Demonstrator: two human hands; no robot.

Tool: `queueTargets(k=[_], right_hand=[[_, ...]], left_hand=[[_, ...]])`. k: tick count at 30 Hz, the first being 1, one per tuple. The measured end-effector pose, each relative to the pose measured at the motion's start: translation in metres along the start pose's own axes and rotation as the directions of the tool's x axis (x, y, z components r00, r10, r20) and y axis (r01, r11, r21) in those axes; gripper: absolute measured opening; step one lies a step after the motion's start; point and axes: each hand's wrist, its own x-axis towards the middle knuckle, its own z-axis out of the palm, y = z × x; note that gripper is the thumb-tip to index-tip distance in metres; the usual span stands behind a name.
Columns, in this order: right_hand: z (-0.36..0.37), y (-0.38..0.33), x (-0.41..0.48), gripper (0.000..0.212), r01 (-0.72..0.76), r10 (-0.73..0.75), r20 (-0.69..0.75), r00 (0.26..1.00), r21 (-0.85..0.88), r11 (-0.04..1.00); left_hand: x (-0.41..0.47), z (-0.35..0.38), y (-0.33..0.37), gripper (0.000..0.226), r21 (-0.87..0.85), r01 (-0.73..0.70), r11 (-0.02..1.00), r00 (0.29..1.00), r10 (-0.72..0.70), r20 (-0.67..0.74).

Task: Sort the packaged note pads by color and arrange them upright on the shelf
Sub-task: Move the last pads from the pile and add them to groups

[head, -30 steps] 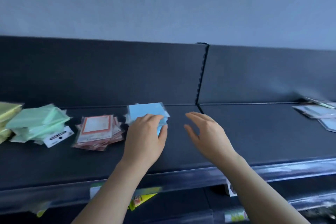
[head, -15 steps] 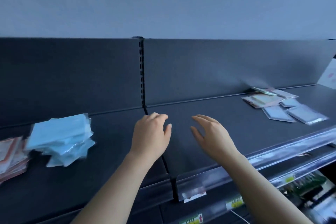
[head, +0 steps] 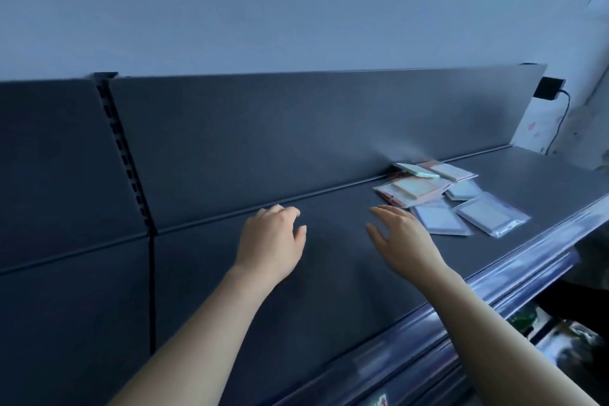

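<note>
A loose heap of packaged note pads lies flat at the right of the dark shelf (head: 329, 273). It holds a pink pad (head: 413, 188), a green pad (head: 417, 171) against the back panel, a small blue pad (head: 463, 190), and two larger blue pads (head: 440, 219) (head: 491, 214) nearest the front. My right hand (head: 400, 237) hovers just left of the heap, fingers relaxed and empty. Further left, my left hand (head: 272, 237) is held over bare shelf with loosely curled fingers, holding nothing.
The shelf's dark back panel (head: 296, 135) rises behind the pads, with a slotted upright (head: 123, 155) at the left. A clear price rail (head: 494, 300) runs along the front edge. A black box with a cable (head: 548, 89) hangs on the wall at right.
The view has swung right: the green, pink and blue stacks at the left have left the frame and the mixed heap at the right is now close. Both hands stay empty.
</note>
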Motion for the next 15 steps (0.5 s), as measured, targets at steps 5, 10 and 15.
queueTargets(k=[5,10,15], right_hand=[[-0.004,0.079,0.056,0.043,-0.033,0.034,0.027,0.999,-0.064,0.997],[0.002,0.143,0.102,0.045,-0.008,0.026,0.168,0.985,-0.105,0.994],[0.0,0.16,0.111,0.035,0.205,-0.224,0.234,0.946,0.102,0.973]], left_hand=[[0.04,0.032,0.042,0.036,-0.008,0.072,0.997,0.997,-0.072,-0.008],[0.071,0.063,0.083,0.037,-0.016,0.177,0.984,0.984,-0.176,0.021],[0.091,0.092,0.113,0.043,-0.078,0.285,0.955,0.957,-0.279,0.08]])
